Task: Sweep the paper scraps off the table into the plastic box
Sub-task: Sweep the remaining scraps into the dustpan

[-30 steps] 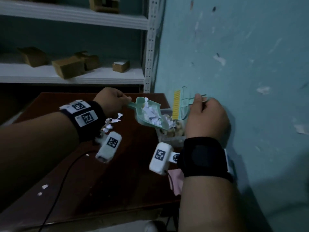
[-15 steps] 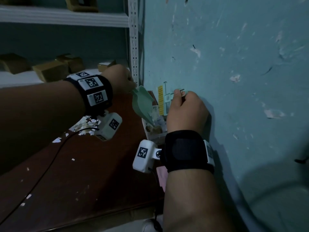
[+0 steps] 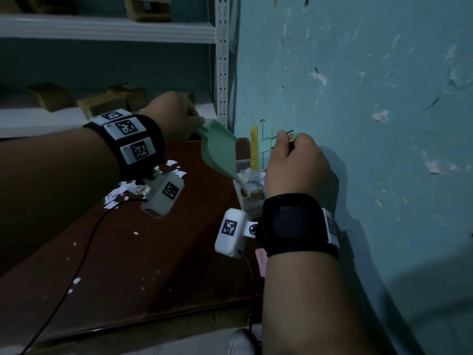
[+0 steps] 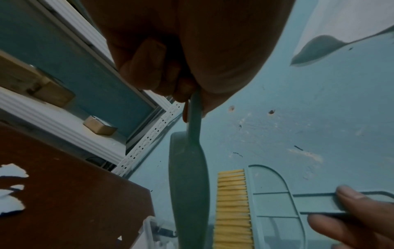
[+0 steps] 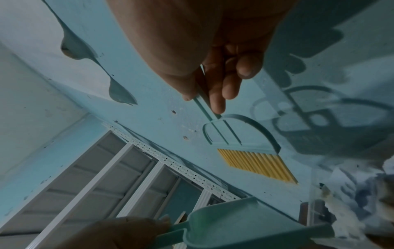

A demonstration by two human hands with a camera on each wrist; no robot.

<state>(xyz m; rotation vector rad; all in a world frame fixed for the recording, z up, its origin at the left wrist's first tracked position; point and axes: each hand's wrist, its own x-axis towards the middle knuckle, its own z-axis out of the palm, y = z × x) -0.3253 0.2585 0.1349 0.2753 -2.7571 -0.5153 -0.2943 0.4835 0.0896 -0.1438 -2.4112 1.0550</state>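
Note:
My left hand [image 3: 176, 116] grips the handle of a green dustpan [image 3: 220, 152], which is tipped steeply so its lip points down into the clear plastic box [image 3: 252, 190] at the table's right edge. White paper scraps [image 3: 248, 175] are heaped in the box under the lip. My right hand [image 3: 294, 160] holds the handle of a small green brush with yellow bristles [image 3: 254, 147], raised beside the wall just past the box. A pile of paper scraps [image 3: 122, 190] lies on the brown table [image 3: 153, 265] below my left wrist. The dustpan [image 5: 251, 224] looks empty in the right wrist view.
A teal wall [image 3: 358, 124] stands right against the table and box. White metal shelving [image 3: 102, 29] with cardboard boxes [image 3: 102, 103] is behind the table. A black cable [image 3: 76, 265] runs across the table, and small scraps [image 3: 76, 280] dot its near part.
The dustpan, level and full of scraps a second ago, has been tipped up and its load has slid into the box. The brush has stayed raised beside the wall.

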